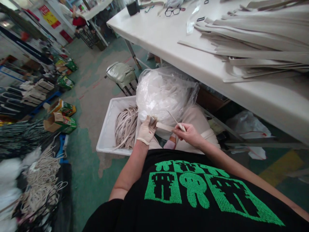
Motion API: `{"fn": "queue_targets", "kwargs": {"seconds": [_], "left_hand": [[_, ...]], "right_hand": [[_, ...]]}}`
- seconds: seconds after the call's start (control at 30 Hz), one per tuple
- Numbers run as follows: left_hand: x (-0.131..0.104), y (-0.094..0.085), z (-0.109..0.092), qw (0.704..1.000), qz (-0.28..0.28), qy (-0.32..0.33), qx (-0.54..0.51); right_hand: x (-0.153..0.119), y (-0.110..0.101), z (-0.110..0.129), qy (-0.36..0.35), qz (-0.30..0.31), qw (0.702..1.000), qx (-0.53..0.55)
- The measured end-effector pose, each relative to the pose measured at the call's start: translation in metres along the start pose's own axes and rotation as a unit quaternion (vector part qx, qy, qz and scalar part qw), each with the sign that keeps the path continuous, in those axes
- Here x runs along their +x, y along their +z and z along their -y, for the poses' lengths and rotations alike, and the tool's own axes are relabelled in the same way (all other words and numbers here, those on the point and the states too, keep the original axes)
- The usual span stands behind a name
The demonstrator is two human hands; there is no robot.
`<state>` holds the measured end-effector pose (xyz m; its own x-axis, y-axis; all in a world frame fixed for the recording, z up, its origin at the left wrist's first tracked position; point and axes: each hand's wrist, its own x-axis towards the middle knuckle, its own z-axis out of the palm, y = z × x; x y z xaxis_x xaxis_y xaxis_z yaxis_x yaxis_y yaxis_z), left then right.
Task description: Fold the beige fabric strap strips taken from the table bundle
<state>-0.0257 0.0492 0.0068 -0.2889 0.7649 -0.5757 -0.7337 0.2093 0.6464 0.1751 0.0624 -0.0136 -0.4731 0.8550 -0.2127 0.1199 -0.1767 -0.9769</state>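
Head view: left hand point(146, 130), in a white glove, is closed around one end of a flat beige strap piece point(164, 126); bare right hand point(189, 133) pinches the other end, a thin strand point(172, 116) rising from its fingers. The piece sits above the lap, just in front of a clear plastic bag point(164, 91) of pale straps. Risk: the loose strand could snag on the bag film, or the piece could slip into the white bin point(106, 129) of coiled straps point(125, 127). Strap looks stiff, short, cream-coloured.
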Motion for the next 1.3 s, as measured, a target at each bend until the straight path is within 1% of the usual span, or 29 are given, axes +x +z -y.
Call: {"fn": "queue_targets", "kwargs": {"seconds": [0.2, 0.37, 0.57, 0.67, 0.77, 0.8, 0.87, 0.97, 1.03, 1.17, 1.3], "left_hand": [[-0.002, 0.003, 0.005, 1.000, 0.005, -0.005, -0.010], [-0.005, 0.002, 0.012, 0.999, 0.002, -0.034, -0.002], [-0.003, -0.004, 0.015, 1.000, 0.003, -0.021, 0.000], [-0.004, -0.004, 0.019, 1.000, 0.013, -0.002, 0.015], [-0.008, 0.000, 0.028, 0.998, 0.032, 0.002, 0.050], [-0.010, 0.001, 0.031, 0.997, 0.041, 0.002, 0.063], [-0.013, 0.003, 0.034, 0.995, 0.060, 0.003, 0.085], [-0.015, 0.000, 0.029, 0.992, 0.061, 0.028, 0.104], [-0.016, -0.005, 0.023, 0.991, 0.052, 0.042, 0.112], [-0.017, -0.012, 0.013, 0.995, 0.039, 0.037, 0.088], [-0.020, -0.011, 0.009, 0.998, 0.023, 0.020, 0.055]], "right_hand": [[0.000, 0.000, -0.001, -0.038, -0.014, 0.995, -0.095], [0.004, 0.002, -0.001, -0.057, -0.042, 0.990, -0.122], [0.003, 0.002, -0.001, -0.071, -0.050, 0.984, -0.153], [0.004, 0.003, 0.000, -0.086, -0.081, 0.976, -0.183], [0.009, 0.006, 0.003, -0.091, -0.101, 0.968, -0.209], [0.010, 0.007, 0.005, -0.090, -0.098, 0.969, -0.209], [0.012, 0.008, 0.008, -0.083, -0.071, 0.975, -0.192], [0.010, 0.007, 0.013, -0.060, -0.010, 0.988, -0.145], [0.007, 0.005, 0.014, -0.046, 0.012, 0.990, -0.129], [0.000, -0.002, 0.016, -0.056, -0.013, 0.987, -0.150], [-0.005, -0.009, 0.020, -0.080, -0.032, 0.985, -0.149]]}}
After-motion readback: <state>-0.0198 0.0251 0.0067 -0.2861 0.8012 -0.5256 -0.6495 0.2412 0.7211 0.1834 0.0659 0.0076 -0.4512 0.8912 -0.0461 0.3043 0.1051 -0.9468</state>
